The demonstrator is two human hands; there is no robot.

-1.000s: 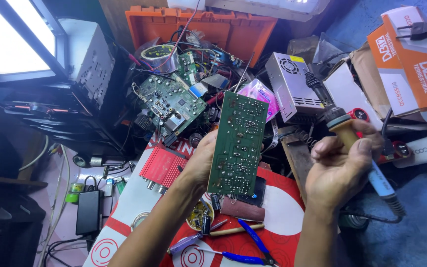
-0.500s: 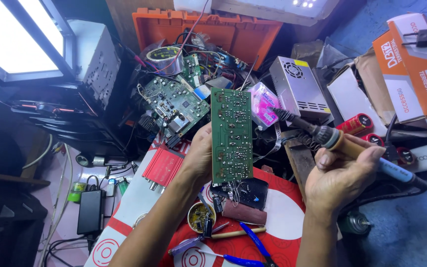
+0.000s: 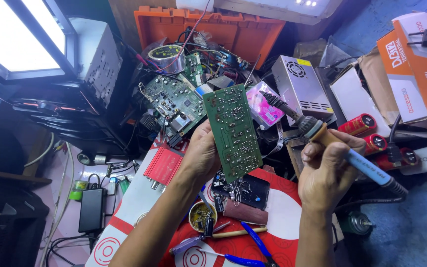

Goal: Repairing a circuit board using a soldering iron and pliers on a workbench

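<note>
Left hand (image 3: 201,155) pinching upright green circuit board (image 3: 233,131) by its edge; right hand (image 3: 329,170) fisted around blue-handled soldering iron (image 3: 339,148), tip near board.

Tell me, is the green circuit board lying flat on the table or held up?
Held up. The left hand grips the green circuit board by its edge, raised above the cluttered table, solder side towards the camera. The right hand holds a soldering iron beside it.

Left hand (image 3: 201,153) holds a circuit board (image 3: 233,131) upright at centre; right hand (image 3: 329,170), to its right, holds a soldering iron (image 3: 322,133), tip toward the board. Behind the board lie a second board (image 3: 174,106) and a crate (image 3: 208,29). A metal power supply (image 3: 300,89) lies behind the iron. Below the hands, on the surface (image 3: 287,217), sit a small tin (image 3: 201,216) and pliers (image 3: 255,242).
</note>
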